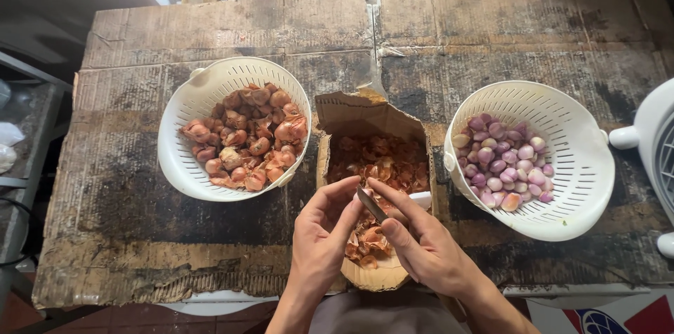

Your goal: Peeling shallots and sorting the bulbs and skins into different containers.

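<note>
Left hand: the left hand (pixel 319 232) curls its fingers around a shallot that is almost wholly hidden in the grip, over the near end of the cardboard box (pixel 351 118).
Right hand: the right hand (pixel 421 243) pinches a small knife (pixel 371 204) between thumb and forefinger, blade tip angled toward the left fingertips.
Step in hand: judged to be peeling 1 shallot; it would go best with short, shallow strokes, the blade kept off the left thumb, and the work held over the box so skins drop onto the peels (pixel 382 162) already inside.
Unpeeled stock: a white colander (pixel 184 106) toward the left edge of the cardboard-covered table (pixel 491 32) holds the brown-skinned shallots (pixel 249 137).
Peeled stock: a second white colander (pixel 569 113) toward the right edge holds the purple peeled shallots (pixel 505 162).
Edges: the hands work just past the near edge; the box's near end overhangs it.
Open room: bare cardboard runs along the far edge behind all 3 containers; a white appliance (pixel 656 137) crowds the right edge, just beside the right colander.
</note>
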